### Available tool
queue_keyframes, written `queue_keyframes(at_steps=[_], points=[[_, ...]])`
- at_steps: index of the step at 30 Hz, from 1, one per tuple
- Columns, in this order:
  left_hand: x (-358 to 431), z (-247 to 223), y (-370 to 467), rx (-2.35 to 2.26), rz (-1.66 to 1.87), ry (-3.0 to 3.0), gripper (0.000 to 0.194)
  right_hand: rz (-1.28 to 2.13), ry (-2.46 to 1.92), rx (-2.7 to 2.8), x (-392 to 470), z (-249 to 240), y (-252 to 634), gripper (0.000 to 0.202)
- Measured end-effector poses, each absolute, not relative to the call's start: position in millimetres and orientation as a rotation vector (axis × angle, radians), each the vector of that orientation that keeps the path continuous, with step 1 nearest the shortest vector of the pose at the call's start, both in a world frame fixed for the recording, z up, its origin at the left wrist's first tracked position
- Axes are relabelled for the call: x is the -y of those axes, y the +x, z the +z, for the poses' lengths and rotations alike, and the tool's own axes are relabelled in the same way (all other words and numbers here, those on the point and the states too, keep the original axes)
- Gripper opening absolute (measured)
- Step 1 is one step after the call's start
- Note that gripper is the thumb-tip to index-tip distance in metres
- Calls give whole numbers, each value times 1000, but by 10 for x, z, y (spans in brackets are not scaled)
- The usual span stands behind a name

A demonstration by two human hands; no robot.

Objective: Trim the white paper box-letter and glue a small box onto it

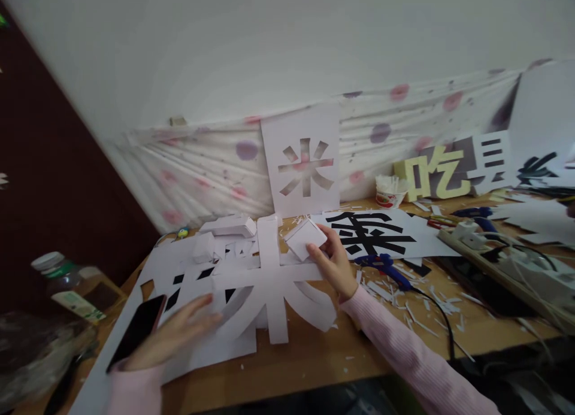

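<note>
At the table's (314, 361) near left, the left hand (179, 331) reaches over a white sheet (197, 349), blurred, its fingers loosely spread and gripping nothing. Just beside it, partly behind the wrist, lies a phone (139, 328); farther left, a bottle (76, 289) with a white cap leans over at a tilt.

Right of this hand, a large white character (274, 277) lies flat at the middle of the table, its lower strokes toward the near edge. Over its upper right, the right hand (330, 256) pinches a small white block (305, 240), thumb on the front face and fingers round the right edge; whether the block touches the character, I cannot tell.

Beyond the right forearm, 1 blue glue gun (384, 270) lies among paper scraps (426, 307), with a power strip (507, 268) farther right. Behind the glue gun is a sheet with a black character (368, 232).

At the back stand a cup (390, 198) of white sticks, a yellow character (435, 172) and an upright stencil (287, 193), the stencil against dotted plastic (202, 163) hung along the wall (287, 44).
</note>
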State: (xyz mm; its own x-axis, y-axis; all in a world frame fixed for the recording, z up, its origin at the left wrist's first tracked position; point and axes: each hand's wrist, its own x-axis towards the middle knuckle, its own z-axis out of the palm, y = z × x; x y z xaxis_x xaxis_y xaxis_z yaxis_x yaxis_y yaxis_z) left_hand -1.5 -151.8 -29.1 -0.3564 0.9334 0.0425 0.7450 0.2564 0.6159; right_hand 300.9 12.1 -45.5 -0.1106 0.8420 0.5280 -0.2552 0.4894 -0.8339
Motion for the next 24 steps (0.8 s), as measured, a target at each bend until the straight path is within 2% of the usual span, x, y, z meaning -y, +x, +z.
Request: queue_keyframes(at_steps=[3,7,13,24], points=[[1280,-582,494,-1879,899,1747,70,1041,-554,1379,-143,-452,2993,49],[968,-627,841,-1890,1088,1773,68,1065,-570,1376,-198,-456,2981,49],[730,-618,884,-1944,1244,1798,70,1068,-547,1381,-340,-369,3081,54],[425,-855,897,-1733,1252,1795,73,1006,-595,1421,-356,-373,3268,54]])
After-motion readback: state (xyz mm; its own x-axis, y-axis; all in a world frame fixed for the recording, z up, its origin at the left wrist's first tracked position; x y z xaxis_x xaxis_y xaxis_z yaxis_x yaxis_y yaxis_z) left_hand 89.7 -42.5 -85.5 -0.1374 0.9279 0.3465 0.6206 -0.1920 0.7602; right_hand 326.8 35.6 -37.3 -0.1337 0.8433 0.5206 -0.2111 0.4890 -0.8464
